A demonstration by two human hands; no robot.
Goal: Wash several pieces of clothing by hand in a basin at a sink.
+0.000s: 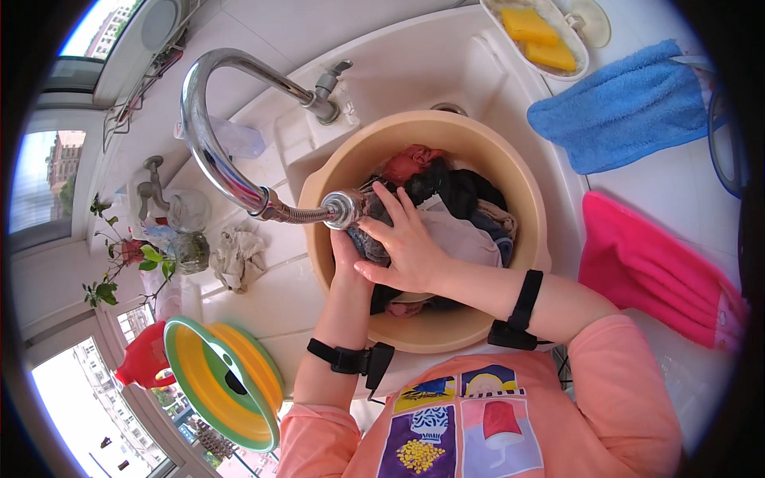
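Note:
Under the chrome faucet head (344, 209), a bunched dark grey cloth (370, 245) lies between my hands, over a large beige basin (430, 338). My right hand (402, 243) rests against this cloth, its fingers stretched out and the thumb spread away from them. My left hand (344, 248) is at the cloth's near left side; its fingers are hidden by the faucet head, the cloth and my right hand. Clothes fill the basin: a reddish piece (410, 163), a black one (470, 191) and a pale one (462, 239).
The basin stands in a white sink (510, 103). A curved chrome faucet pipe (195, 119) arches in from the left. Right are a soap dish (570, 64) with yellow sponges, a blue towel (621, 107) and a pink cloth (645, 263). Left are a crumpled rag (237, 259) and a green-yellow tub (267, 370).

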